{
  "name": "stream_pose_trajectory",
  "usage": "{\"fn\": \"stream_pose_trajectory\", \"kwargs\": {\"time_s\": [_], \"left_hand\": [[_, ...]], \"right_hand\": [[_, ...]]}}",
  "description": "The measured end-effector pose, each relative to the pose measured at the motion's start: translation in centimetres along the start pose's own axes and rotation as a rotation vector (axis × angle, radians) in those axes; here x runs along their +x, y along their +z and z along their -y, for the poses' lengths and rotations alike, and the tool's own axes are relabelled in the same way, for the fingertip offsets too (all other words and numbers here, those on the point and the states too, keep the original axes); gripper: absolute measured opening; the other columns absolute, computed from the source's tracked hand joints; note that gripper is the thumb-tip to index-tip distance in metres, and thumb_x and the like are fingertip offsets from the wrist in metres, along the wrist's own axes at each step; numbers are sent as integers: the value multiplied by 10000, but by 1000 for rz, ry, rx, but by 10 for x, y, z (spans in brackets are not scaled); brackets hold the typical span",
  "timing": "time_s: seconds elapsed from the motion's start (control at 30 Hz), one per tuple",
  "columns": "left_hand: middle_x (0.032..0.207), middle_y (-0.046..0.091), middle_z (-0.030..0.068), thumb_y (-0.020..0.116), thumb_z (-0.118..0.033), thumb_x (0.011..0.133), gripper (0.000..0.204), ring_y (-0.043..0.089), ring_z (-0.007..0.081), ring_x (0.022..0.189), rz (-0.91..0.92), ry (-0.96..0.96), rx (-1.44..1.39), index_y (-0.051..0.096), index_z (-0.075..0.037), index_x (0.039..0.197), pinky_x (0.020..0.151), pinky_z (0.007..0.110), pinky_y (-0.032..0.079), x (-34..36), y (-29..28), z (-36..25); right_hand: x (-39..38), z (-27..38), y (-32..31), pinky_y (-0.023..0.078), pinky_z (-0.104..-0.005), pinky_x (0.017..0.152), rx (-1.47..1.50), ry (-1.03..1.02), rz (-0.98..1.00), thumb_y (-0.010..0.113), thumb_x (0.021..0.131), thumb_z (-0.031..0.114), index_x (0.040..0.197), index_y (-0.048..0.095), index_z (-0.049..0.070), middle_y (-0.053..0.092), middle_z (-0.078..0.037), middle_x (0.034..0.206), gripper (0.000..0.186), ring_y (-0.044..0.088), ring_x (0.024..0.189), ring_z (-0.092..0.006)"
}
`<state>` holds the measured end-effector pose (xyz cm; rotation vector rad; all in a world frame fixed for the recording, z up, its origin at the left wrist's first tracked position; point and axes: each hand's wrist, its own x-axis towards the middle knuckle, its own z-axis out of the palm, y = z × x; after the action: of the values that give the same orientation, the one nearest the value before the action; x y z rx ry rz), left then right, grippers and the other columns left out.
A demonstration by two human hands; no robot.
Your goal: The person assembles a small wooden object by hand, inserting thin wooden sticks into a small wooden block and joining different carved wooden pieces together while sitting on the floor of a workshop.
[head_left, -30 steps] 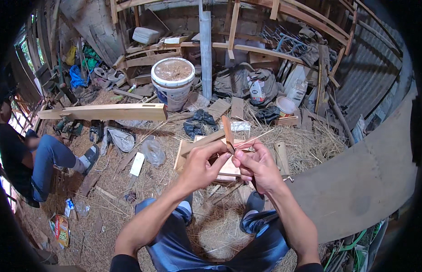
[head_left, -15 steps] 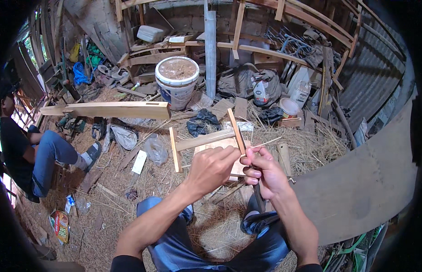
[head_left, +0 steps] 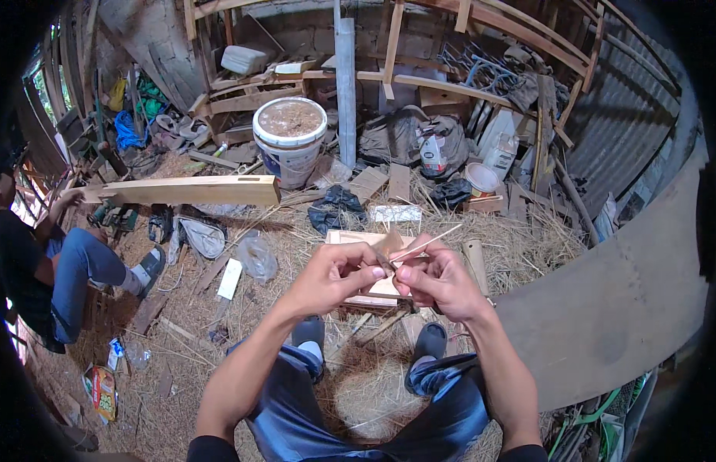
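Observation:
My left hand [head_left: 333, 276] is closed at the fingertips around a brown piece of wood [head_left: 389, 242], which looks blurred and is seen nearly end-on. The rest of this piece is hidden behind my fingers. My right hand [head_left: 441, 283] pinches close beside it, thumb tip almost against my left thumb. From the right fingers a thin pale stick [head_left: 441, 236] slants up to the right. Below both hands, a pale wooden box-like block [head_left: 346, 236] rests on the straw-strewn ground between my feet.
A long wooden beam [head_left: 196, 190] extends across the left, where another person [head_left: 85, 266] sits with a hand on it. A sawdust-filled bucket [head_left: 291, 146] stands beside a grey post [head_left: 346, 96]. At the right a large grey sheet [head_left: 604, 308] curves close to my right arm.
The H-shaped wooden frame at my left hand has turned and is now mostly out of sight. My hands have come thumb to thumb. The other person's hand now shows at the beam.

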<state>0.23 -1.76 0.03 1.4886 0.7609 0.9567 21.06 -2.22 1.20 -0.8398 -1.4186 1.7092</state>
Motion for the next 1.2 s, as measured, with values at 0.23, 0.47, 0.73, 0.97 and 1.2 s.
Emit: {"fn": "stream_pose_trajectory", "kwargs": {"time_s": [0.23,0.47,0.73,0.97,1.2], "left_hand": [[633,536,-13,647,-155,863,129,399,28,485,177,-201,-302,596,-38,879,417,191,260,-2,-9,-7],[665,563,-15,627,-170,886,147,451,29,519,20,-85,-82,602,-26,871,438,189,305,2,8,-6],[653,553,-14,610,-167,889,168,467,29,584,-125,1,229,585,-7,843,502,216,370,2,19,6],[699,577,-10,612,-140,892,136,496,32,592,-152,16,49,592,-7,872,508,195,367,4,23,5],[721,616,37,633,-54,841,75,514,49,580,-322,318,466,616,8,882,504,215,390,3,23,-2]], "right_hand": [[-3,5,-1,319,-178,441,-161,-46,18,640,874,148,1050,554,48,619,-45,772,220,515,575,-45],[-3,6,0,280,-176,418,25,33,13,638,883,233,1103,512,71,574,0,707,301,413,486,-18],[-6,11,11,252,-180,403,44,91,-158,610,903,220,1083,475,80,547,1,680,265,397,470,-23],[-9,17,1,246,-178,403,23,128,-88,588,916,210,1160,476,102,546,1,687,290,385,472,-19],[-9,16,6,257,-169,416,205,123,-31,550,935,188,1282,464,128,549,5,713,363,364,480,-13]]}}
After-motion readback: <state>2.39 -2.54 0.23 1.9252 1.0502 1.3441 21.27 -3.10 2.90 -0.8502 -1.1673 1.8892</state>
